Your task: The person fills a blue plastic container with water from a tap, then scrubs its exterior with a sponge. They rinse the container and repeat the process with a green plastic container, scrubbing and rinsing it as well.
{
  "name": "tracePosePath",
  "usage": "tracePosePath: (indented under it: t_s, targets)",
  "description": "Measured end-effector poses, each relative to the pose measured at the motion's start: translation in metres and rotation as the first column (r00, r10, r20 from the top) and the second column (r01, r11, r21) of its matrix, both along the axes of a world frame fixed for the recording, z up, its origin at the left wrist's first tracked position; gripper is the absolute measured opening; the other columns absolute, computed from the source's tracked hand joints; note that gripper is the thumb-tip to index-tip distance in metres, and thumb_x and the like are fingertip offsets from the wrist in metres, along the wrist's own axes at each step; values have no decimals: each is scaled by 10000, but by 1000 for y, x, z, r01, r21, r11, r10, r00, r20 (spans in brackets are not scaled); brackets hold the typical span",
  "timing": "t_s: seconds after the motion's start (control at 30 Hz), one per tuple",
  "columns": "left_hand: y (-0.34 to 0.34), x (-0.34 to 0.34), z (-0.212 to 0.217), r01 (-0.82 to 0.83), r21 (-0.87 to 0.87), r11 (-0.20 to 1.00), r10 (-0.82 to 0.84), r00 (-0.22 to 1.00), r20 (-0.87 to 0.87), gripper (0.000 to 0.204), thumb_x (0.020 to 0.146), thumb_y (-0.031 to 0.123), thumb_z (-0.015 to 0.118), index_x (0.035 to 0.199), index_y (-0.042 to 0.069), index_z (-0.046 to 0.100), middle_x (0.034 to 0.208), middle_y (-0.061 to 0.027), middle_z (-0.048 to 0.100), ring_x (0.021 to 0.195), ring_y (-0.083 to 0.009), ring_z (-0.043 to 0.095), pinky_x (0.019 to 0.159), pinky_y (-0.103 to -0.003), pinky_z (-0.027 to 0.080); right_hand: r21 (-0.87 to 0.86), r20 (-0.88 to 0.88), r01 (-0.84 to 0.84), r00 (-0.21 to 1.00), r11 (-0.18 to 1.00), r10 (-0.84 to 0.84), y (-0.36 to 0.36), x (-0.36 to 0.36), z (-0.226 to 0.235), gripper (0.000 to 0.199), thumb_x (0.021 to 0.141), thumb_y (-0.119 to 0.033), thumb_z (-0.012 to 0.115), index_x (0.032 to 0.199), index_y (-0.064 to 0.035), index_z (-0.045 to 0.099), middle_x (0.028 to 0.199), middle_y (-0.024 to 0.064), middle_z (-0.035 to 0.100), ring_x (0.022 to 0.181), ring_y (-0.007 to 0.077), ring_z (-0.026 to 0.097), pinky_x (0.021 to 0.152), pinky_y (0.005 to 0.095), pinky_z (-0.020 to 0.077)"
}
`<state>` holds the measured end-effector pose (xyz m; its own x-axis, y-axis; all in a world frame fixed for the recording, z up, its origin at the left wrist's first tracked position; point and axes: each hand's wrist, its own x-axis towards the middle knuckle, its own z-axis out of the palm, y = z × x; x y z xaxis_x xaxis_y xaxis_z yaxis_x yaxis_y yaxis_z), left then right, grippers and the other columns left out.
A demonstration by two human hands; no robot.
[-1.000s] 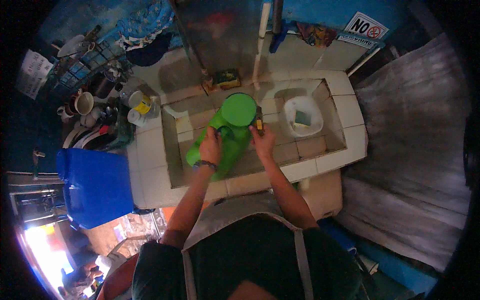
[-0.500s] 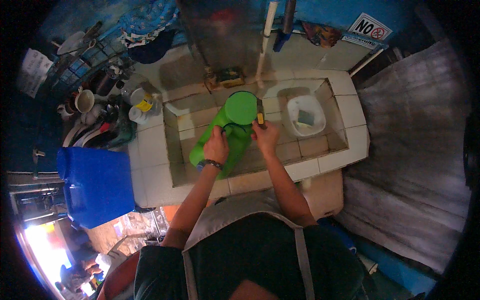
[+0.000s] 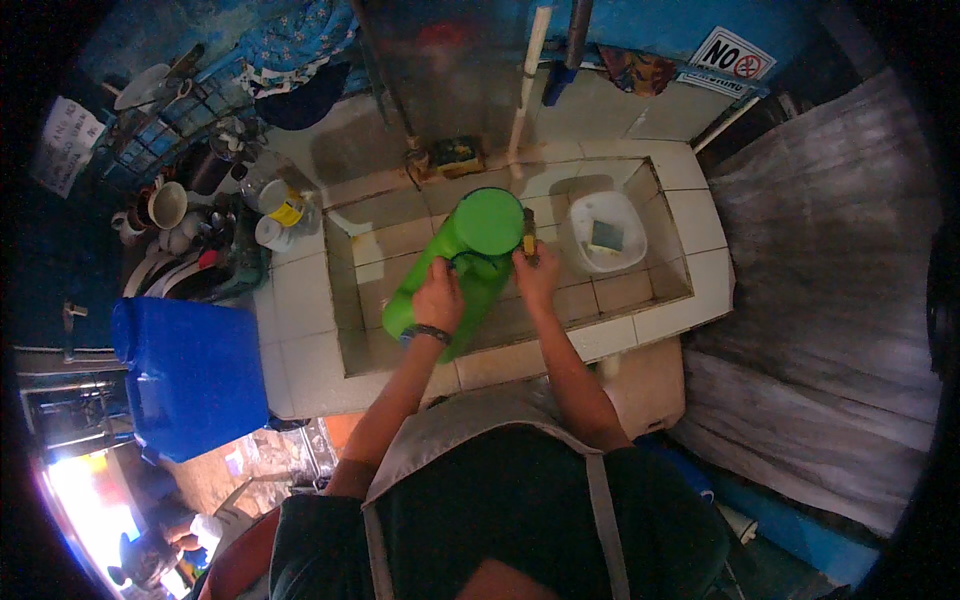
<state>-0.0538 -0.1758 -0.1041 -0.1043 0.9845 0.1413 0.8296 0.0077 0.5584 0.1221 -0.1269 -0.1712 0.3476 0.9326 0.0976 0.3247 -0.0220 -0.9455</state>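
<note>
A tall green plastic container (image 3: 470, 300) with a round green lid (image 3: 488, 221) leans at a slant in the tiled sink (image 3: 352, 345). My left hand (image 3: 437, 298), a dark bracelet at its wrist, is closed at the container's near side, just below the lid. Its fingers are on a thin dark cord or handle (image 3: 470, 258). Close to the lid's right edge, my right hand (image 3: 537, 278) pinches a small tool with a yellow part and a dark upper end (image 3: 530, 240); its exact kind is unclear.
Right of my right hand, a white basin (image 3: 625, 215) in the sink holds a sponge (image 3: 606, 238). A blue jerrycan (image 3: 195, 375) stands left of the counter. Dishes (image 3: 180, 235) and bottles (image 3: 283, 203) crowd the far left. A pale pipe (image 3: 528, 90) runs down behind the sink.
My right hand and the small tool have shifted slightly right. The container's lid has also moved a little right and nearer. My left hand keeps its closed grip.
</note>
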Motion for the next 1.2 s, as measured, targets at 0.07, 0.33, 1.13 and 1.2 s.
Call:
tracePosePath:
  t_s: [0.07, 0.33, 1.13, 1.2]
  targets:
    - [1, -1, -1, 2, 4, 1000, -2, 1000, -3, 203, 883, 192, 459, 1034, 68, 405, 872, -188, 603, 636, -381, 587, 529, -478, 467, -87, -182, -38, 983, 995, 21, -2, -1, 0, 136, 795, -107, 608, 865, -4, 554, 604, 29, 534, 418, 96, 471, 371, 262, 378]
    - [5, -3, 5, 21, -77, 997, -27, 997, -75, 207, 890, 207, 444, 1047, 77, 405, 823, -195, 606, 616, -383, 586, 530, -479, 470, -136, -466, 58, 877, 989, -115, -6, -3, 18, 241, 797, -206, 649, 938, -24, 576, 710, 27, 556, 480, 120, 508, 423, 265, 405]
    - [6, -4, 5, 37, -5, 999, -38, 997, -67, 186, 893, 201, 435, 1036, 87, 405, 833, -206, 605, 654, -386, 588, 541, -476, 466, -149, -400, 15, 914, 989, -74, -9, -12, 46, 125, 778, -86, 636, 824, 21, 588, 606, 28, 538, 434, 90, 487, 369, 237, 385]
    - [6, -4, 4, 44, -36, 998, -46, 997, -66, 189, 892, 202, 436, 1037, 86, 401, 834, -206, 604, 647, -386, 587, 536, -478, 465, -123, -362, 36, 929, 992, -79, -8, -14, 44, 107, 774, -73, 620, 811, 17, 575, 594, 22, 527, 433, 86, 482, 373, 239, 381]
